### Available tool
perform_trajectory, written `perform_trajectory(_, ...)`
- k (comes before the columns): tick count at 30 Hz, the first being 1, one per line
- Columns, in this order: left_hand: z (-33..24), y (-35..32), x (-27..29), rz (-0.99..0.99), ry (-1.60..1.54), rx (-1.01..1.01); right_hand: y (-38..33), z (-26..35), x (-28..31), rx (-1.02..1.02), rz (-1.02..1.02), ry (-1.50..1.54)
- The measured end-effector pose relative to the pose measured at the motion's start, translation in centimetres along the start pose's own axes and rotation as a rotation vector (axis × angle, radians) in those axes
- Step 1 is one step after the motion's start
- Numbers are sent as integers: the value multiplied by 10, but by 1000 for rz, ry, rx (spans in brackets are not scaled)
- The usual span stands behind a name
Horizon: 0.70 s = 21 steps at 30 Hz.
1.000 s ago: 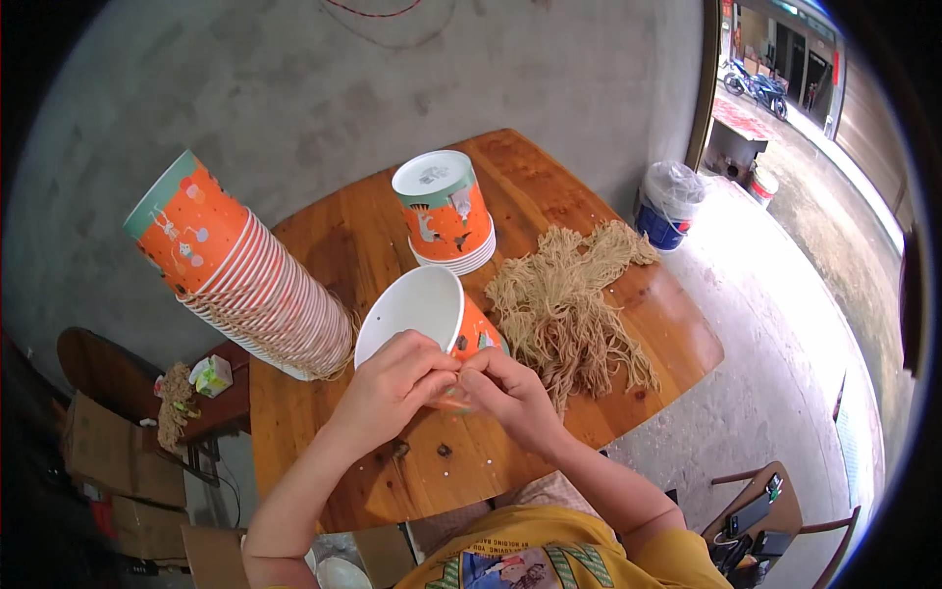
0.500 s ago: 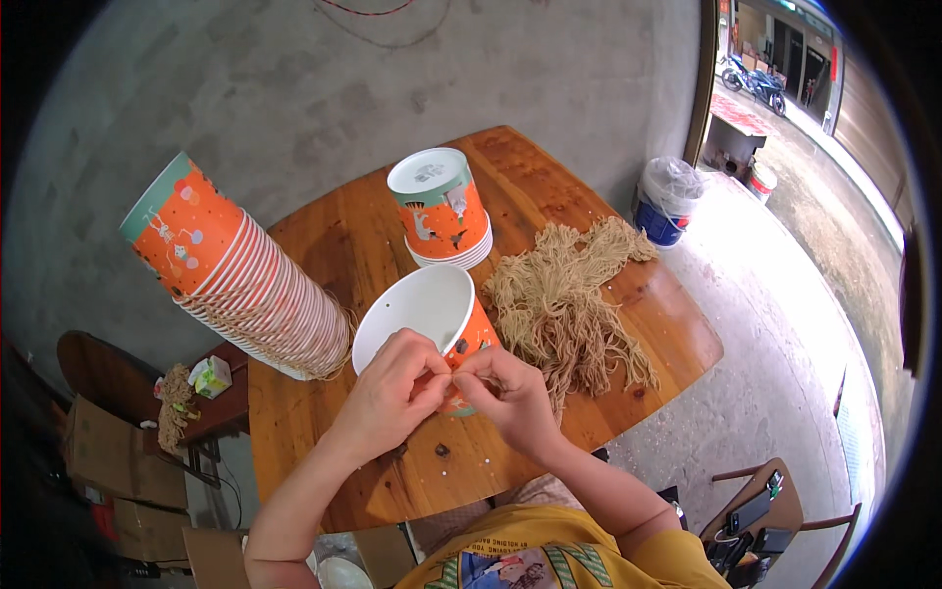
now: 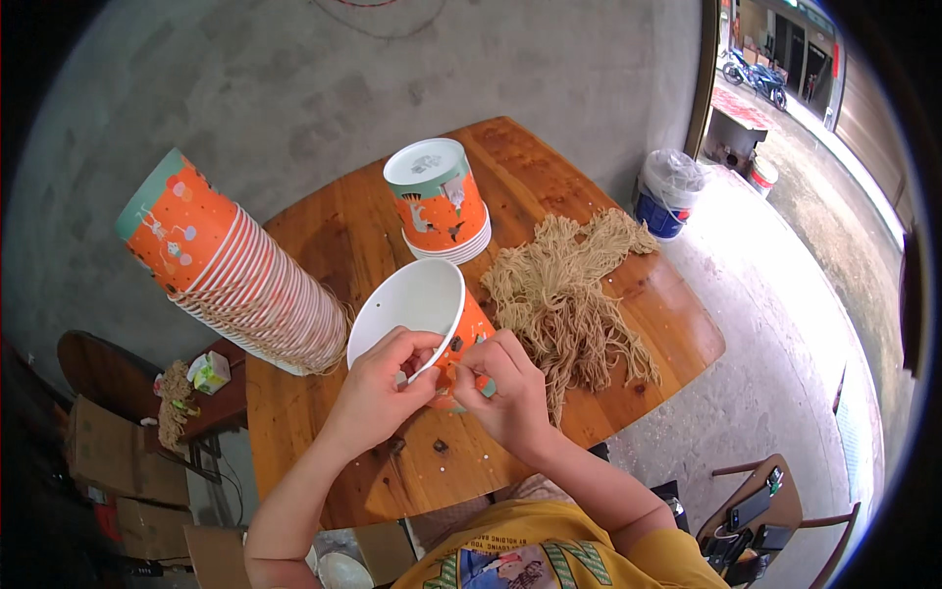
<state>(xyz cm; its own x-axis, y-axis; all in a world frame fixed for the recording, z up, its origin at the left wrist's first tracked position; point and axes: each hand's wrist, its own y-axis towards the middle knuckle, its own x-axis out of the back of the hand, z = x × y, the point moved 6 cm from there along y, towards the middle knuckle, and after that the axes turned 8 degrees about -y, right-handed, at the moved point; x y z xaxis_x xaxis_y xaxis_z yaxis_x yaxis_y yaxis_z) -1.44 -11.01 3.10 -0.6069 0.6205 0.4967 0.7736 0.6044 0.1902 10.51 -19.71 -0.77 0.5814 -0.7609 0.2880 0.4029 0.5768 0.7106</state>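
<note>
Here, from left to right:

Tall cup stack (image 3: 235, 275): orange paper cups nested and lying tilted at the left of the wooden worktop (image 3: 334, 236), bases pointing far-left, string loops hanging from the rims at its near end. Well apart from both hands.

Left hand (image 3: 378, 388): closed in a pinch on the near rim of the open cup (image 3: 422, 319), fingertips curled over the white inner wall.

Open cup: an orange paper cup with a white inside, tipped with its mouth toward the far left, held just above the near middle of the worktop between both hands. It looks light and thin-walled, likely to dent or fold if squeezed; the rolled rim is probably the stiffest place to grip. Small dark holes show near the rim.

Right hand (image 3: 505, 388): closed against the cup's near-right side, thumb and forefinger pinched together at the rim. Whether a string is in the pinch is too small to tell.

Short cup stack (image 3: 437, 201): upside-down cups, standing upright at the far middle.

String pile (image 3: 569, 294): a loose heap of tan cords just right of the hands; soft, limp, apt to tangle, best taken one strand at an end.

Bucket (image 3: 667, 191): on the floor, far right.
</note>
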Motion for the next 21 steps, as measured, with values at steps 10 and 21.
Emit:
perform_trajectory(10, 1, -2, -6, 31, -5, 38, 0, -3, -1, -7, 13, -35)
perform_trajectory(21, 35, 9, -26, 242, -435, 360, -16, -17, 0, -78, 74, -59)
